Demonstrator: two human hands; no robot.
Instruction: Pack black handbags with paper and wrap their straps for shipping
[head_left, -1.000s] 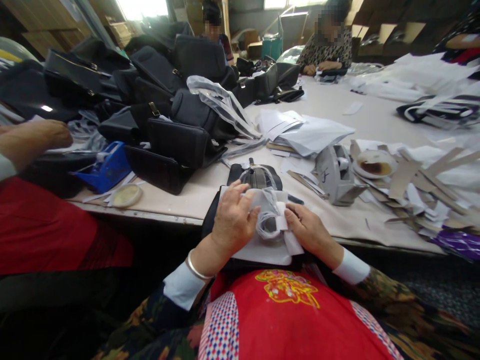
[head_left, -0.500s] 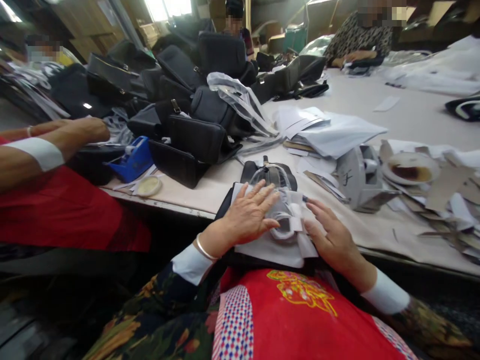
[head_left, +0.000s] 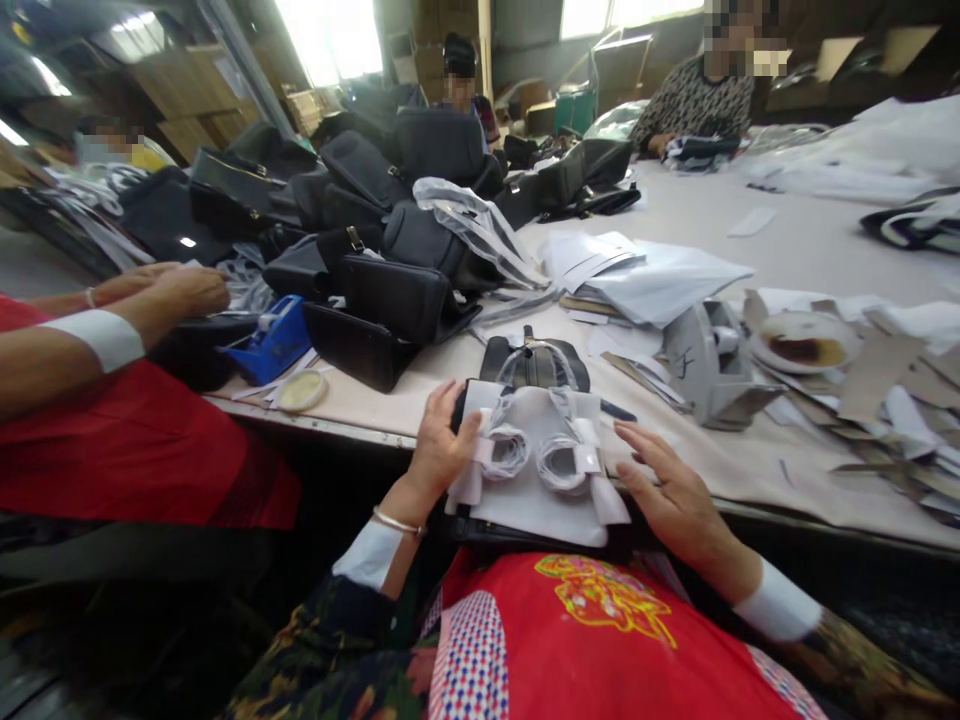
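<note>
A black bag point(head_left: 484, 527) lies at the table's front edge with a white sheet point(head_left: 525, 505) over it. Two wrapped strap coils, a left coil point(head_left: 504, 453) and a right coil point(head_left: 562, 465), rest side by side on the sheet. My left hand point(head_left: 442, 440) is at the bag's left edge, thumb and fingers apart, holding nothing. Just off the right side of the bag is my right hand point(head_left: 667, 490), open with its fingers spread. The bag's dark flap point(head_left: 534, 362) with a clear-wrapped handle extends onto the table beyond the sheet.
Black bags point(head_left: 397, 295) are piled at the back left. A blue tape dispenser point(head_left: 270, 340) and round lid point(head_left: 301, 390) stand left; a grey tape dispenser point(head_left: 716, 370), papers point(head_left: 652, 275) and cardboard scraps point(head_left: 885, 380) lie right. A co-worker's hands point(head_left: 187, 290) are at far left.
My left hand has moved left off the straps to the bag's edge, uncovering the left coil. My right hand stays beside the bag. The camera view has shifted slightly.
</note>
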